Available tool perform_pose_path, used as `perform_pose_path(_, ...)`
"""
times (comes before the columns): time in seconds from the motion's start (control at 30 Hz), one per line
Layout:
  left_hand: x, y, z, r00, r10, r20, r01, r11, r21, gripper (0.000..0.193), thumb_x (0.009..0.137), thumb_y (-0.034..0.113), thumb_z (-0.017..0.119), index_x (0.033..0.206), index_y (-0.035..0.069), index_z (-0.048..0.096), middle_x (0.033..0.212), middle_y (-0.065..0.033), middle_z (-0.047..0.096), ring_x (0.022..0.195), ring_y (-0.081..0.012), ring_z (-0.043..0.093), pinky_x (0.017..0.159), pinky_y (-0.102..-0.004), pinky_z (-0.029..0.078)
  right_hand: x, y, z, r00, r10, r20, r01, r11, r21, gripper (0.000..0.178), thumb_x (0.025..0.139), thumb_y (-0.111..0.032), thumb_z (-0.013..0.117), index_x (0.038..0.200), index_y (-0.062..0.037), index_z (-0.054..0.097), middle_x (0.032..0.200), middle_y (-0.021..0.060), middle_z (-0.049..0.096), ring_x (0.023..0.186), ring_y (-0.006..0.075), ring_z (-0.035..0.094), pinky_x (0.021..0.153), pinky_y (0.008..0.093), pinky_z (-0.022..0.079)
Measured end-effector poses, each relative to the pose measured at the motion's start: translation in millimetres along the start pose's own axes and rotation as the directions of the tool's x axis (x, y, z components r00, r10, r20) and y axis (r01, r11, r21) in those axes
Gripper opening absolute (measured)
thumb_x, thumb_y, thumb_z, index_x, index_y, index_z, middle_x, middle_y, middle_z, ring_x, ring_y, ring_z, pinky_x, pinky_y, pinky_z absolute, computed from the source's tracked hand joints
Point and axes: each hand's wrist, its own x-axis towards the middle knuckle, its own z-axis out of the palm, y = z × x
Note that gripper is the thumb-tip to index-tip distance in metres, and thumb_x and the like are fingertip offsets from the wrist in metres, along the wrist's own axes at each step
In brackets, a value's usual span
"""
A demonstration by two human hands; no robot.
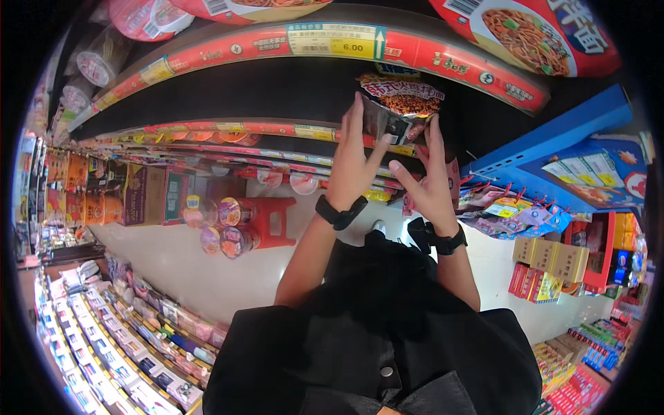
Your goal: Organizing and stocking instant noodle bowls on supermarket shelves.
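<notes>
Between my two hands is a pack of instant noodles (407,102), with noodles pictured on its dark, glossy lid. It is at the front of a dark shelf (256,93), below a red price strip. My left hand (353,166) presses against its left side, fingers extended upward and thumb near the lower front. On the opposite side my right hand (430,188) has its fingers along the right edge, the thumb lower down. Together the hands grip the pack from both sides. Both wrists wear black bands.
Large red noodle bowls (532,38) stand on the shelf above. A blue rack (553,131) with hanging bags juts out at right. On the floor side, a red stool (273,225) stands beside several noodle cups (235,241). Cartons (550,259) are stacked at right.
</notes>
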Motion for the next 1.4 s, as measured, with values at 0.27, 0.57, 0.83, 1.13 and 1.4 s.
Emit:
perform_pose_path(0.27,-3,-2,-19,0.998,-0.025,-0.055,0.029,0.997,0.073,0.083,0.091,0.016,0.067,0.156,0.004,0.018,0.147,-0.024,0.039,0.132,-0.0397,0.046,0.105,-0.0395,0.042,13,-4,11,0.998,0.038,0.049,-0.043,0.995,0.091,0.095,0.086,-0.017,0.075,0.157,-0.0029,0.013,0.157,0.0208,0.024,0.145,0.0317,0.029,0.114,0.0451,0.034)
perform_pose_path(0.57,-1,-28,-73,0.994,-0.088,-0.063,0.098,0.98,0.175,0.087,0.091,0.02,0.068,0.158,0.006,0.013,0.142,-0.0236,0.044,0.127,-0.0397,0.05,0.103,-0.0407,0.043,43,-7,59,0.997,0.07,0.039,-0.071,0.997,0.029,0.08,0.09,-0.017,0.072,0.154,-0.0041,0.025,0.149,0.0189,0.039,0.136,0.0311,0.044,0.107,0.0423,0.041)
perform_pose_path(0.83,9,-59,-126,0.997,-0.027,-0.066,0.042,0.97,0.238,0.09,0.09,0.02,0.069,0.157,0.005,0.012,0.14,-0.0253,0.046,0.124,-0.0415,0.052,0.101,-0.0429,0.044,59,-16,118,0.986,0.158,0.058,-0.163,0.981,0.108,0.073,0.093,-0.014,0.069,0.153,-0.0048,0.028,0.144,0.0168,0.045,0.124,0.0256,0.056,0.097,0.0344,0.049)
perform_pose_path(1.13,19,-99,-189,0.994,0.042,-0.097,-0.013,0.959,0.282,0.091,0.088,0.022,0.07,0.156,0.002,0.014,0.14,-0.0279,0.046,0.127,-0.0435,0.048,0.105,-0.0457,0.039,88,-23,189,0.997,0.074,0.028,-0.072,0.996,-0.049,0.075,0.091,-0.012,0.071,0.151,-0.0002,0.028,0.152,0.0201,0.037,0.114,0.0227,0.06,0.089,0.0327,0.052)
perform_pose_path(1.4,23,-128,-234,0.978,0.061,-0.198,0.03,0.902,0.43,0.098,0.084,0.029,0.073,0.155,-0.003,0.014,0.143,-0.0262,0.043,0.129,-0.0408,0.043,0.111,-0.0522,0.026,103,-38,253,0.992,0.101,0.079,-0.094,0.992,-0.086,0.079,0.092,-0.016,0.071,0.153,-0.001,0.024,0.132,0.018,0.056,0.071,0.0059,0.053,0.064,0.0216,0.045)
